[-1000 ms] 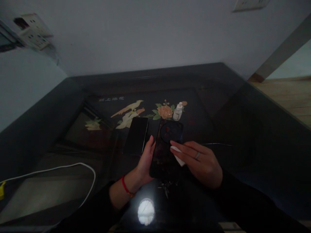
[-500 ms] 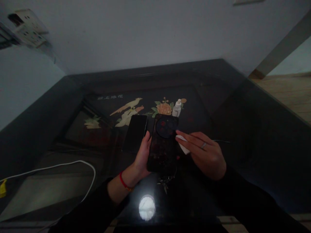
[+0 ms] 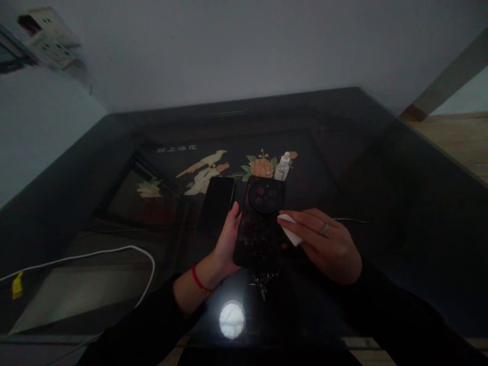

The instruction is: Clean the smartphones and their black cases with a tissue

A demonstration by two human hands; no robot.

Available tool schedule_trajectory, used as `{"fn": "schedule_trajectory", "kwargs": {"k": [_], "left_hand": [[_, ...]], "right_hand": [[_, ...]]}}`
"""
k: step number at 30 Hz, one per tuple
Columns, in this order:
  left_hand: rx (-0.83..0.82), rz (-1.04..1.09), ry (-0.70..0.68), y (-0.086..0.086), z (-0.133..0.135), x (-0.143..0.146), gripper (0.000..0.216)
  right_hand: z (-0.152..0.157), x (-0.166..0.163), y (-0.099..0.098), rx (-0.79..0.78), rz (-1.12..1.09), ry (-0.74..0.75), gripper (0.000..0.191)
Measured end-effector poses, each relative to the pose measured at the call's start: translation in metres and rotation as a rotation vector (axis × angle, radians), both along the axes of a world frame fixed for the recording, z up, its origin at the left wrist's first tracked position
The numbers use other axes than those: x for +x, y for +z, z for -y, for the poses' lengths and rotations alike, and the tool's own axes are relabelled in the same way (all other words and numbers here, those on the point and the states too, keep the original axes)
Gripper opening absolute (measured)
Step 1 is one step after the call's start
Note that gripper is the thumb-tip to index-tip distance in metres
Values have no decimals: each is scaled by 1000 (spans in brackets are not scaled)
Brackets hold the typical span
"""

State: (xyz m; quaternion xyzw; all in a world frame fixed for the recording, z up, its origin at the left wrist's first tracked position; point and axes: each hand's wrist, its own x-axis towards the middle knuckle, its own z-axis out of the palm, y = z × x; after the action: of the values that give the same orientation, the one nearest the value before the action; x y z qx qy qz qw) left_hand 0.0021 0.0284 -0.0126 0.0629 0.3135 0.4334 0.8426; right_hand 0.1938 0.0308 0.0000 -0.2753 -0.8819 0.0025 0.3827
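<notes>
My left hand (image 3: pixel 225 244) grips a dark phone (image 3: pixel 261 223) by its left edge, back side up, with a round camera ring near its top. A small charm hangs from the phone's lower end. My right hand (image 3: pixel 324 244), with a ring on one finger, pinches a small white cloth (image 3: pixel 290 231) against the phone's right edge. A second dark phone (image 3: pixel 216 205) lies flat on the table just left of the held one. A small white dropper bottle (image 3: pixel 282 168) stands upright behind the held phone.
The black glass-topped table (image 3: pixel 362 168) shows an inlaid bird and flower picture. A white cable (image 3: pixel 95 254) loops across the left side, with a yellow tag at the far left. Wall sockets hang at upper left. Wooden floor shows at right.
My right hand with the white cloth has slid from the middle of the phone's back to its right edge. The phone has tilted slightly more upright in my left hand.
</notes>
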Motion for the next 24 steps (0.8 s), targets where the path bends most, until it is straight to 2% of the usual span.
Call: {"fn": "schedule_trajectory", "kwargs": {"k": [2, 6, 11, 16, 18, 24], "left_hand": [[-10, -3, -19, 1, 0, 0, 64], [25, 19, -39, 3, -2, 0, 74], [76, 90, -82, 0, -3, -4, 77], [107, 108, -95, -1, -3, -5, 76], [87, 78, -63, 0, -3, -4, 76], [63, -52, 14, -2, 3, 4, 57]], "right_hand": [[0, -1, 3, 9, -3, 46, 28], [7, -5, 6, 84, 85, 297, 19], [9, -5, 6, 55, 72, 163, 23], [11, -10, 7, 56, 70, 320, 22], [11, -9, 6, 49, 58, 288, 21], [1, -1, 4, -25, -53, 20, 25]]}}
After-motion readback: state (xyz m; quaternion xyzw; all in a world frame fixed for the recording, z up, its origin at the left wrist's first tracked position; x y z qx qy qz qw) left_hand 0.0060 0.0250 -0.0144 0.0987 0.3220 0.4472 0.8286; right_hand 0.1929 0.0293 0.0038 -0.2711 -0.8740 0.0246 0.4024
